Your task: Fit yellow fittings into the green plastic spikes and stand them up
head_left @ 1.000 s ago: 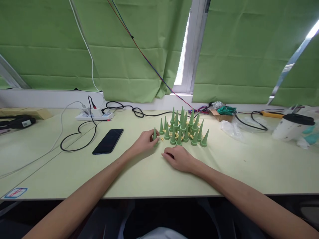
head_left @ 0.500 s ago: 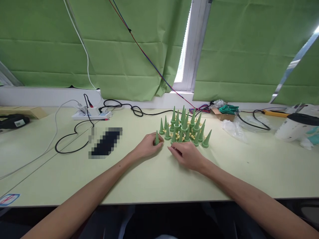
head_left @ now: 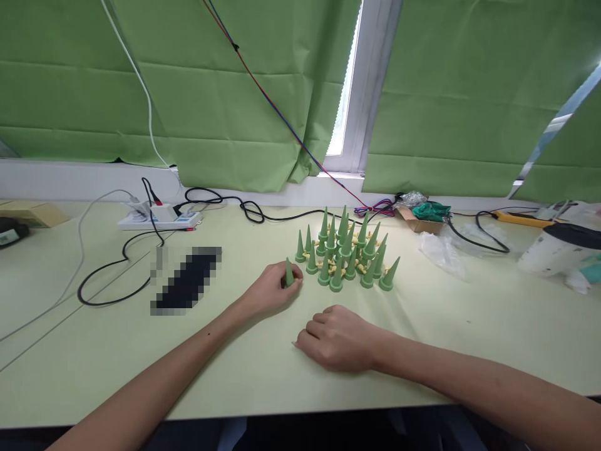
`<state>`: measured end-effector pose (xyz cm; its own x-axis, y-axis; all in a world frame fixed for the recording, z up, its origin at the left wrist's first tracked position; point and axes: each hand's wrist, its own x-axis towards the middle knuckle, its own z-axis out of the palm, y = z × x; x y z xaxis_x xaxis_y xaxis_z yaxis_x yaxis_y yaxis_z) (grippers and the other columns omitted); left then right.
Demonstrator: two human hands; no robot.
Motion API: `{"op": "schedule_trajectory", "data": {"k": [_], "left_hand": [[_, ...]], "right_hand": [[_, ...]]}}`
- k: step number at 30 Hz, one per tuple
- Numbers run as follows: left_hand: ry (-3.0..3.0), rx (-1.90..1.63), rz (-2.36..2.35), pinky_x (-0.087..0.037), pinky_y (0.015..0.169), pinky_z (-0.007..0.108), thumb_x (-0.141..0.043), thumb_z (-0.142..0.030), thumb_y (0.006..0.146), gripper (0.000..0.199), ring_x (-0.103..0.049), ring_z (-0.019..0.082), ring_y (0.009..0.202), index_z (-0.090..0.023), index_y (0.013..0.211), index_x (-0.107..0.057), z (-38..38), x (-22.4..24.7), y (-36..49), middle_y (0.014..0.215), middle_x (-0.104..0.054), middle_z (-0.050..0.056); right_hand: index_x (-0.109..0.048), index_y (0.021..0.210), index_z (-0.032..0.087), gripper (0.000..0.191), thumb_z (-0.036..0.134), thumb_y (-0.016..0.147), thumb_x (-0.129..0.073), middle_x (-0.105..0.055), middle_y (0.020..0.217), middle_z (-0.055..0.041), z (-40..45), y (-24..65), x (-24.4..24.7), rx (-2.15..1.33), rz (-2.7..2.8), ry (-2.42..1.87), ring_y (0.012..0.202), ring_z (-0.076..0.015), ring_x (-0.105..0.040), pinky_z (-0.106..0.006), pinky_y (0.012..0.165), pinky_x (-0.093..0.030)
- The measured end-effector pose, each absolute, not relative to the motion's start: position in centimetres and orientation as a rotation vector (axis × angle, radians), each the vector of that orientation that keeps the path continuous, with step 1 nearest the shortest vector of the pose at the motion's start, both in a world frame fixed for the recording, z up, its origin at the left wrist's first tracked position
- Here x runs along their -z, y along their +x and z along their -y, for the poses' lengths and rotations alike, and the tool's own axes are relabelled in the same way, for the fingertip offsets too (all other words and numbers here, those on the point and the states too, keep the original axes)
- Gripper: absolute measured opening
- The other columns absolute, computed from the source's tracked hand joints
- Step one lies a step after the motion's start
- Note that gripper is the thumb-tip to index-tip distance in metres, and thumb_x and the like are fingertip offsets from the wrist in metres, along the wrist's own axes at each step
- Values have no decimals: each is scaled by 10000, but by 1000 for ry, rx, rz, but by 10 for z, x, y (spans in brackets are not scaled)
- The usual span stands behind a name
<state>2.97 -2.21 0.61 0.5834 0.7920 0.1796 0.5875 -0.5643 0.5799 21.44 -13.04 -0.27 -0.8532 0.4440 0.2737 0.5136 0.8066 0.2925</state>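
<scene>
My left hand point(head_left: 275, 285) is curled around a small green cone point(head_left: 288, 274), which points upward between thumb and fingers, close to the table top. Just right of it stands a cluster of similar green cones point(head_left: 346, 247), with small yellowish pieces point(head_left: 360, 267) lying among them. Nearer to me, in front of the cluster, my right hand point(head_left: 335, 338) is closed with its knuckles up, apart from the cones. Its fingertips are mostly hidden under the hand, so whether anything is in them does not show.
A pixelated dark flat object point(head_left: 188, 282) lies to the left, with a power strip point(head_left: 159, 218) and looping black cable point(head_left: 113, 303) behind it. At the back right are a cardboard box point(head_left: 425, 220), clear plastic bags point(head_left: 439, 250) and a white container with a black lid point(head_left: 558, 250).
My right hand has drawn back from the front of the cone cluster toward me. My left hand still holds the green cone at the cluster's left. The camera view has shifted slightly.
</scene>
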Motion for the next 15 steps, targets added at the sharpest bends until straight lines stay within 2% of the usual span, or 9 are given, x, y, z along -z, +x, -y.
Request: {"op": "schedule_trajectory", "data": {"k": [5,15], "left_hand": [[2285,-631,-1091,-436,591,280,-535,-346,867,203,-593,168,698,-195,908,-665,21,-4,28,937,-706,41],[2281,-592,-1109,-425,567,276,-534,-346,867,215,-572,153,647,-192,917,-675,24,-5,27,917,-689,55]], "right_hand": [[-548,764,164,247,144,996,-467,-575,609,-7,124,226,10,547,2724,-725,538,-139,-483,-324,513,-187],[-542,734,160,303,146,1011,-420,-564,622,-28,120,257,14,423,2491,-1123,534,-129,-469,-305,534,-221]]}}
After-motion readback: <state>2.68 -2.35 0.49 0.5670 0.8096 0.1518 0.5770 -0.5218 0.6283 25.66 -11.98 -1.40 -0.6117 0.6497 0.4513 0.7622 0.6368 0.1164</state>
